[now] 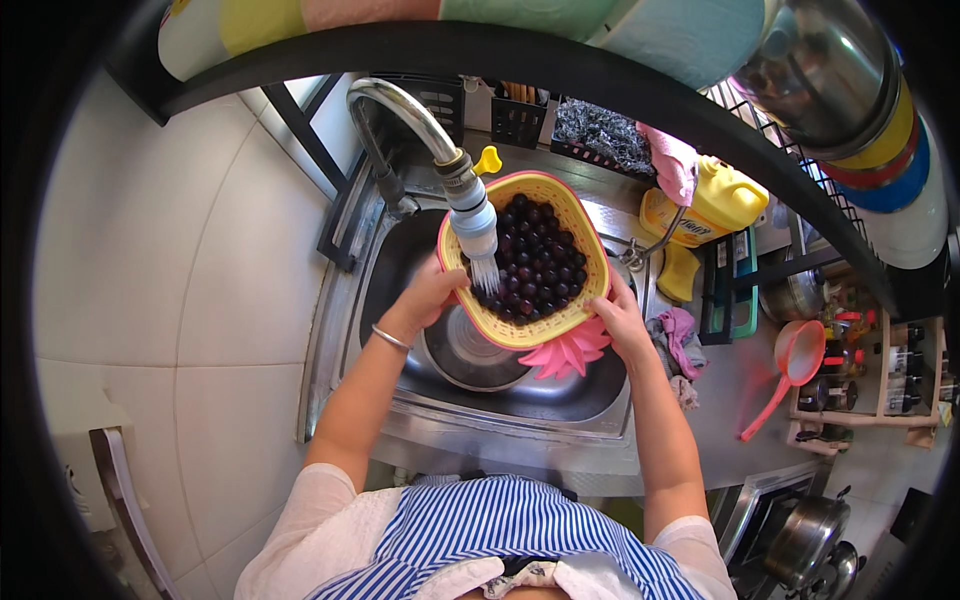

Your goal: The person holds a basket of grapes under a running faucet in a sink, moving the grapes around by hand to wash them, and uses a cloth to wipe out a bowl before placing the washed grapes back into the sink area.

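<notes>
Both my hands hold a yellow plastic basket with a pink outer rim over the stainless steel sink. My left hand grips its left edge, thumb on the rim; my right hand grips the right edge the same way. Dark round fruits, perhaps grapes, fill much of the basket. From the faucet's pale blue spray head, water runs onto the fruit's left side. A pink petal-shaped plastic piece shows below the basket near my right hand. A round metal vessel sits in the sink underneath.
A black rack shelf arches above the sink. Right of the basin are a yellow jug, a yellow sponge and crumpled cloths. A red-handled ladle lies farther right. Pots stand at lower right. A tiled wall bounds the left.
</notes>
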The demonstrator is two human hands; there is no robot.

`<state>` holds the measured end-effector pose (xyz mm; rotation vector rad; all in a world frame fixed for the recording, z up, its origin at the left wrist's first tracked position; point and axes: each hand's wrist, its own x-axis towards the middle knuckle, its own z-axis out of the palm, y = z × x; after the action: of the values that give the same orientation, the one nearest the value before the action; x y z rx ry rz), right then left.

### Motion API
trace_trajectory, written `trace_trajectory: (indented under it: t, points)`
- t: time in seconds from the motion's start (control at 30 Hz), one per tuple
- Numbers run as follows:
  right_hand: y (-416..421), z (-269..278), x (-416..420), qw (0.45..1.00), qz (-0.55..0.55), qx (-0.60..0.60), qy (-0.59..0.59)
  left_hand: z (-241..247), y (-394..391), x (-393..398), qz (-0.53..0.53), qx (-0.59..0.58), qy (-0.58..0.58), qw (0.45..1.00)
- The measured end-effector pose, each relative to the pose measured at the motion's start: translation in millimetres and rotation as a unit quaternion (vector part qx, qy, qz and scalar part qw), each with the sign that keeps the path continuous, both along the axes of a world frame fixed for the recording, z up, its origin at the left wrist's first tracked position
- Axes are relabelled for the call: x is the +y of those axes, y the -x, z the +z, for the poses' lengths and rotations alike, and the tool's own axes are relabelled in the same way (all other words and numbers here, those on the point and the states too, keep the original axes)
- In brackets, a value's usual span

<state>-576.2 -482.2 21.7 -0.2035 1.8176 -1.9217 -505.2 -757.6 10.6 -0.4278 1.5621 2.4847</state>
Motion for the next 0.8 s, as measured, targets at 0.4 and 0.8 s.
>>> trace_trajectory:
  t: [0.4, 0.8]
  points:
    - [-0.4, -45.4, -71.6, 0.984, 0.079, -0.086, 0.136, 81.6, -22.3, -37.0, 0.018, -0.037, 0.229, 0.973]
    - [-34.8, 12.0, -29.9, 0.936, 0.19, -0.297, -0.02, 17.8, -91.5, -15.8, 0.048, -0.103, -0.026, 0.993]
